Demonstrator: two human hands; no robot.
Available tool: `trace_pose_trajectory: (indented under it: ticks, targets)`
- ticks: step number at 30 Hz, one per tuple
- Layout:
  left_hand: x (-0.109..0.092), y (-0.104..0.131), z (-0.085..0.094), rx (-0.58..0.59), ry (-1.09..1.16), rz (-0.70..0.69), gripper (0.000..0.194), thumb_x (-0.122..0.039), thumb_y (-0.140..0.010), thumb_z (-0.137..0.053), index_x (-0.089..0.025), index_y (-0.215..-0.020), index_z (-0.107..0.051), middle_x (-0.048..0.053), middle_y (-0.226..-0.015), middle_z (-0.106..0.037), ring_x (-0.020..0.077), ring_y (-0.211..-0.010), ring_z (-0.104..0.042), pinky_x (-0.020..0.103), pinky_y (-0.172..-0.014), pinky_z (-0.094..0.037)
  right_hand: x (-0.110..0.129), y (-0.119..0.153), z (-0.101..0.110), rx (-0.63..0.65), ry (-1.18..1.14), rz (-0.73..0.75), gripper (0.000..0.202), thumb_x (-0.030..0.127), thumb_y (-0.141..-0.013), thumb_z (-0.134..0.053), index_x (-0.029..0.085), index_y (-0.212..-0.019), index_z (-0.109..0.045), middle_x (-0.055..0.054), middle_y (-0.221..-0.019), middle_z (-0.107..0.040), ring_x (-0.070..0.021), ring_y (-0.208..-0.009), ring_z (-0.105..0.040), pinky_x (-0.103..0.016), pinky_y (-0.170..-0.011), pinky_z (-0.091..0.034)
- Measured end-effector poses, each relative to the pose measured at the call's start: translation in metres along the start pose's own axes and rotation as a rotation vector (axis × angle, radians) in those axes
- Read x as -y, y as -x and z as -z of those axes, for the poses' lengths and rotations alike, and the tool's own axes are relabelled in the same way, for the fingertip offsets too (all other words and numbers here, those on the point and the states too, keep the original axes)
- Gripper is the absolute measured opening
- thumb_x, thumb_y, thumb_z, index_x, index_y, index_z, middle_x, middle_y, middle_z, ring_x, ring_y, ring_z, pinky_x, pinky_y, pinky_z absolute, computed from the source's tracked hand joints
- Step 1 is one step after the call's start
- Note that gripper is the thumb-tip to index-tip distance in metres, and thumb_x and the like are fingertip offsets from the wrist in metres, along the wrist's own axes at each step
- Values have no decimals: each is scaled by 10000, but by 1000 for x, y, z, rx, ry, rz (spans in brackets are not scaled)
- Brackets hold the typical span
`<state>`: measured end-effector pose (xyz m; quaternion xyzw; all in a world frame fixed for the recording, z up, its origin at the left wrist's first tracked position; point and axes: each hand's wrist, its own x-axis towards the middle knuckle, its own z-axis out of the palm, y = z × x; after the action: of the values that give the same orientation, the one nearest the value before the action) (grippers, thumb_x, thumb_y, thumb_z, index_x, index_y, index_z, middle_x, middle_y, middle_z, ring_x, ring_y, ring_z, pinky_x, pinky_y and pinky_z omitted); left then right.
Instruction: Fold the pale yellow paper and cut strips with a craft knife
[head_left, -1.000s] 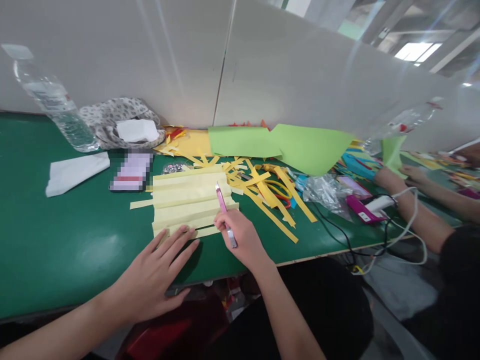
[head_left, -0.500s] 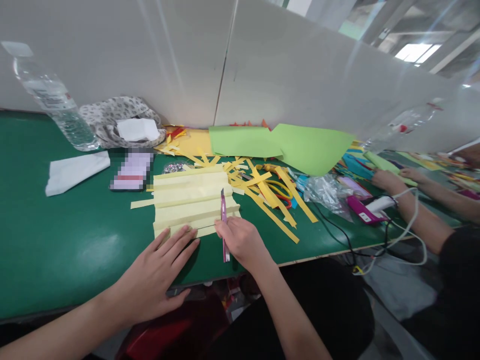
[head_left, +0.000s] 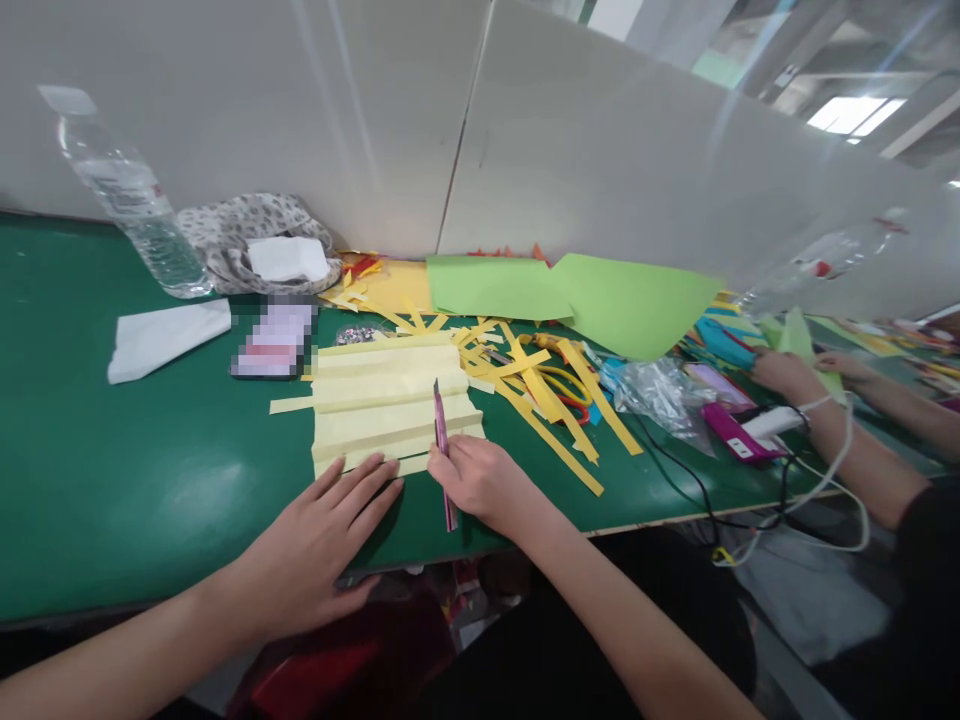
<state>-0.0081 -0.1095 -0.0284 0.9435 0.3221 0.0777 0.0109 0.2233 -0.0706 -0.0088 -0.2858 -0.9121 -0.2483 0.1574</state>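
Observation:
A pale yellow sheet of paper [head_left: 386, 385] with several crosswise creases lies on the green table. My left hand [head_left: 326, 530] is spread over its near left edge, fingertips pressing on the paper. A thin dark slit runs along the near edge, setting off a narrow strip [head_left: 414, 464] there. At the right end of this slit, my right hand [head_left: 480, 485] is closed around a pink utility knife [head_left: 441, 430]. Its dark blade end points away from me and leans slightly left. The palm side of my right hand is hidden.
Yellow paper strips [head_left: 551, 400] and scissors with yellow handles [head_left: 568, 384] lie to the right. Behind are green sheets [head_left: 637, 300]. A phone [head_left: 274, 340], a folded tissue [head_left: 171, 338] and a water bottle [head_left: 135, 205] stand left. Another person's hands [head_left: 787, 375] hold green paper at right.
The slit near the front edge looks wider, and the knife leans more to the left. My left hand stays on the paper. The other person's green paper is now raised.

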Motion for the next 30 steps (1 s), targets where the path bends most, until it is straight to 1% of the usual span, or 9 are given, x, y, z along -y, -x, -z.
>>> trace_pose_trajectory:
  ticks: [2, 5, 7, 12, 16, 22, 24, 27, 30]
  targets:
    - [0, 0, 0, 5, -3, 1, 706, -335, -766, -512, -151, -1408, -280, 98, -1467, -314, 288, -1357, -231, 453, -1095, -225, 0, 5, -3, -34, -95, -63, 224, 61, -901, -373, 143, -778, -541, -31, -584, -558, -150, -566, -533, -261, -531, -386]
    - [0, -1, 2, 8, -6, 6, 703, -327, -766, -513, -146, -1406, -284, 102, -1468, -310, 291, -1353, -241, 448, -1090, -237, -2, 10, -6, -31, -280, -150, 256, 74, -917, -321, 145, -799, -536, -27, -605, -565, -128, -544, -515, -241, -535, -395]
    - [-1, -1, 3, 17, -10, 10, 703, -321, -765, -511, -148, -1407, -283, 100, -1472, -303, 289, -1353, -240, 448, -1089, -238, -3, 12, -6, -32, -336, -174, 270, 87, -923, -312, 154, -784, -534, -22, -606, -572, -119, -538, -513, -233, -545, -406]
    - [-1, -2, 2, 11, -20, 10, 684, -333, -779, -501, -156, -1404, -290, 97, -1472, -303, 288, -1354, -240, 450, -1092, -230, -3, 11, -6, -57, -227, -128, 250, 100, -925, -342, 138, -823, -567, -29, -606, -591, -125, -548, -524, -239, -542, -424]
    - [0, -2, 1, 4, -31, 4, 682, -327, -780, -501, -147, -1404, -290, 105, -1468, -311, 293, -1354, -238, 451, -1092, -228, -1, 11, -7, -57, -115, -89, 243, 106, -916, -373, 158, -791, -575, -44, -622, -597, -157, -632, -559, -273, -605, -456]
    - [-1, -1, -1, -7, -21, -1, 689, -321, -777, -508, -153, -1407, -286, 102, -1468, -311, 289, -1352, -248, 443, -1100, -213, -9, 18, -6, -2, -129, -94, 222, 75, -898, -387, 164, -787, -559, -60, -652, -591, -181, -694, -568, -305, -648, -467]
    - [-1, -1, -2, -16, -23, -4, 693, -326, -775, -511, -155, -1408, -286, 97, -1467, -314, 287, -1352, -247, 436, -1104, -205, -15, 21, -2, -5, -146, -132, 224, 76, -901, -375, 168, -798, -552, -64, -657, -592, -183, -683, -565, -312, -646, -468]
    - [-1, 0, -2, -12, -34, -4, 689, -320, -780, -507, -149, -1409, -285, 97, -1471, -306, 287, -1358, -232, 435, -1106, -194, -22, 25, 3, -13, -225, -250, 230, 97, -909, -366, 188, -781, -534, -66, -691, -603, -170, -661, -561, -300, -636, -466]
    - [0, -1, -3, -19, -41, -23, 691, -326, -792, -497, -138, -1416, -267, 97, -1480, -288, 282, -1364, -217, 428, -1114, -175, -18, 22, 3, 0, -341, -319, 235, 119, -913, -373, 202, -746, -517, -60, -715, -612, -161, -682, -572, -286, -642, -464]
